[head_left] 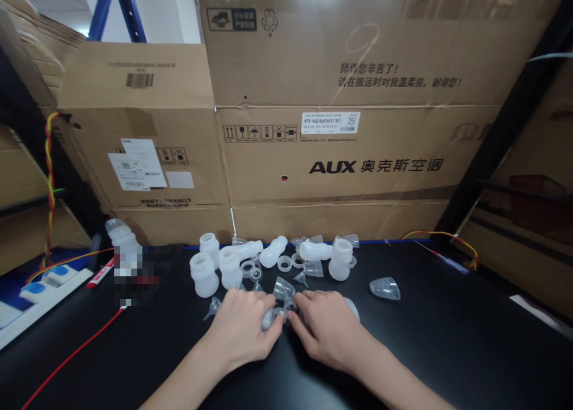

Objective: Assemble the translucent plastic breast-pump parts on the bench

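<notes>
My left hand (pixel 244 323) is low over the black table, its fingers curled and thumb bent in against a small translucent plastic piece (pixel 267 319). Beside it, my right hand (pixel 326 326) is bent over more small parts; its fingertips are partly hidden and what they grip cannot be made out. A small clear ring (pixel 280 314) lies between the two thumbs. Just beyond the fingers is a clear tapered cup (pixel 284 289). A translucent round piece (pixel 351 307) shows behind my right hand. A small clear funnel (pixel 213 307) lies left of my left hand.
White translucent bottles, one upright (pixel 205 276) and one lying (pixel 273 252), stand among rings and clear cups at the back. Another clear cup (pixel 385 289) lies right. A large cardboard box (pixel 380 201) walls the rear. A power strip (pixel 45 293) and red cable (pixel 76 353) are left; a screwdriver (pixel 450 261) is right.
</notes>
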Demonstrator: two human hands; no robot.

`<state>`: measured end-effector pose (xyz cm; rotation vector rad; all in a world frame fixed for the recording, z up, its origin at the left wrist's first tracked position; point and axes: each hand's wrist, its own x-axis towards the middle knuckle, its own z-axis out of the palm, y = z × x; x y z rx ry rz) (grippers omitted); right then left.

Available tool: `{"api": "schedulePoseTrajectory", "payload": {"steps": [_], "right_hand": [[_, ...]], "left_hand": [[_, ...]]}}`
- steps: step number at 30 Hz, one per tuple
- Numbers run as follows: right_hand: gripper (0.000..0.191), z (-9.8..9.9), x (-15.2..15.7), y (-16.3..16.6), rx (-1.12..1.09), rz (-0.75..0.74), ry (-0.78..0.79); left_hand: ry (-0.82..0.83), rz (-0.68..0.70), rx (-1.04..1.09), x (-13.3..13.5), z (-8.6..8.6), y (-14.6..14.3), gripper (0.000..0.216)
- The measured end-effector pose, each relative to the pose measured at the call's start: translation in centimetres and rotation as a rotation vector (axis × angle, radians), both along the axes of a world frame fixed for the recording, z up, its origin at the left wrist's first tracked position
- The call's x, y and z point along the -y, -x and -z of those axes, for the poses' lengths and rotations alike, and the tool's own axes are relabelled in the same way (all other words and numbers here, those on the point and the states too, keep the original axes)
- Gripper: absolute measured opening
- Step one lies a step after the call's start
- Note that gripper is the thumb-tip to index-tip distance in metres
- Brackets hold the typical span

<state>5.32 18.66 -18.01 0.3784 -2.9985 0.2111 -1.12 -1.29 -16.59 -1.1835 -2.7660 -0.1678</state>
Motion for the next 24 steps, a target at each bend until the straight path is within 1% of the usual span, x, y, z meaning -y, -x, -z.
{"api": "schedulePoseTrajectory", "payload": {"steps": [4,8,14,16,20,24], "right_hand": [[0.026,0.1,0.0,0.2,0.001,-0.019,-0.003],[0.026,-0.1,-0.4,0.2,0.009,-0.043,0.000],[0.042,-0.5,-0.5,0.2,0.035,-0.019,0.009],[0.041,-0.6,-0.3,0.4,0.055,-0.003,0.005],[0.031,-0.9,0.2,0.7,0.102,0.057,0.014],[0.028,-1.3,0.1,0.7,0.140,0.114,0.042]], "left_hand": [[0.017,-0.002,-0.030,-0.3,0.3,0.0,0.031],[0.006,-0.004,-0.041,-0.4,0.4,-0.3,0.030],[-0.008,-0.011,-0.029,-0.7,0.7,-0.9,0.017],[-0.008,-0.011,-0.031,-1.0,0.9,-1.0,0.015],[-0.005,-0.039,-0.028,-1.3,1.0,-1.0,0.020],[-0.009,-0.155,-0.034,-1.2,0.6,-0.6,0.036]]}}
